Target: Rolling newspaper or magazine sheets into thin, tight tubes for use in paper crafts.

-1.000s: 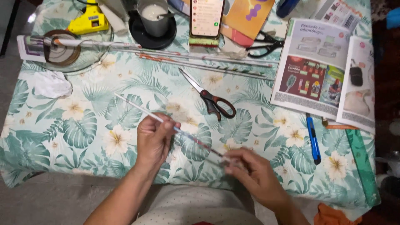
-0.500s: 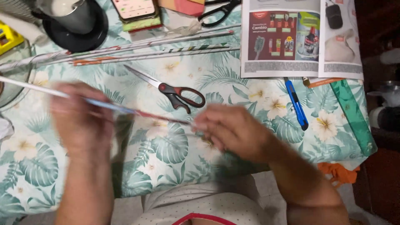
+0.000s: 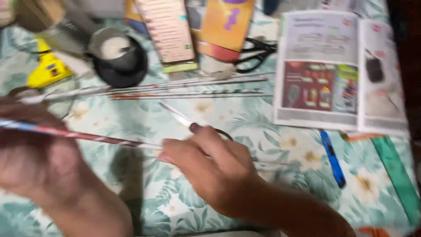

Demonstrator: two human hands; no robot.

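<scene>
Table covered with a leaf-and-flower print cloth (image 3: 245,118), pale green and white, fills almost the whole view. Dark strip of unlit room (image 3: 410,66) down the right edge, details not readable. Light is warm, indoor, fairly dim; frame blurred. No walls or windows visible.

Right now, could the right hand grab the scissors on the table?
Probably yes. The scissors lie just past the right hand, nothing between them. But its fingers already pinch the long rolled paper stick, so it would likely have to let go first.
</scene>
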